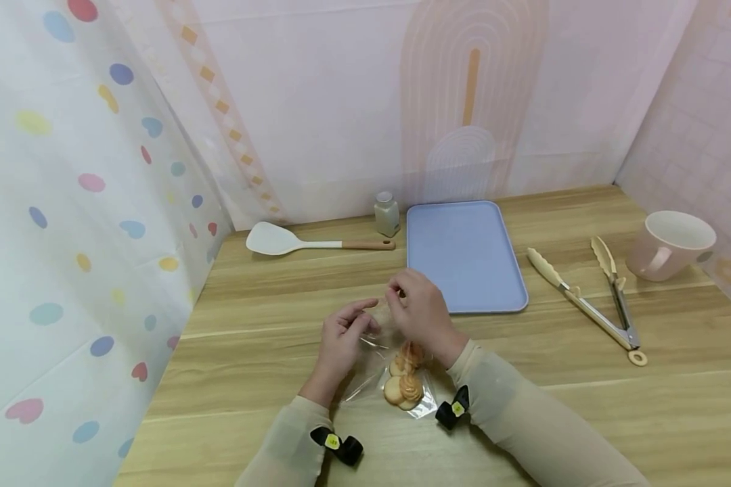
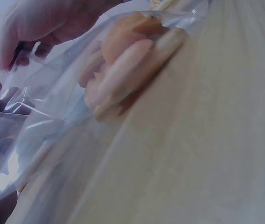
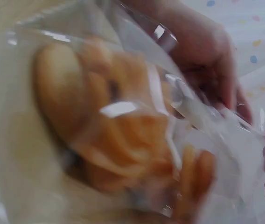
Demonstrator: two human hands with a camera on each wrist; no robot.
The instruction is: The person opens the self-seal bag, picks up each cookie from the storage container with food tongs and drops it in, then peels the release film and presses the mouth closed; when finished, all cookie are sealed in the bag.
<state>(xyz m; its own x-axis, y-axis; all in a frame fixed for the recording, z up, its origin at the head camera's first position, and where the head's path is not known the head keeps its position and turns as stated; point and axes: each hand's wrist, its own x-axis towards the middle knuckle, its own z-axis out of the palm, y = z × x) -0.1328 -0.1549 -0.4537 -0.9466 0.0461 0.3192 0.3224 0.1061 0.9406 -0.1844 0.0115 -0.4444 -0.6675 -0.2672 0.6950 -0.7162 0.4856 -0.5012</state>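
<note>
A clear plastic bag [image 1: 365, 379] with several cookies [image 1: 409, 388] inside lies in front of me, its mouth end toward the back of the table. The cookies are pale rounds and orange-brown piped swirls, bunched at the near end; the right wrist view shows cookies [image 3: 118, 121] close up through shiny film. My left hand [image 1: 341, 341] pinches the bag's upper edge on the left. With thumb and fingers my right hand [image 1: 423, 314] holds the same edge farther right. Film [image 2: 39, 93] stretches between the two hands in the left wrist view.
A blue tray [image 1: 463, 257] lies just behind my right hand. Tongs [image 1: 591, 311], spread apart, and a pink mug [image 1: 670, 245] are at the right. Along the back are a white spatula [image 1: 317, 243] with a wooden handle end and a small jar [image 1: 386, 215].
</note>
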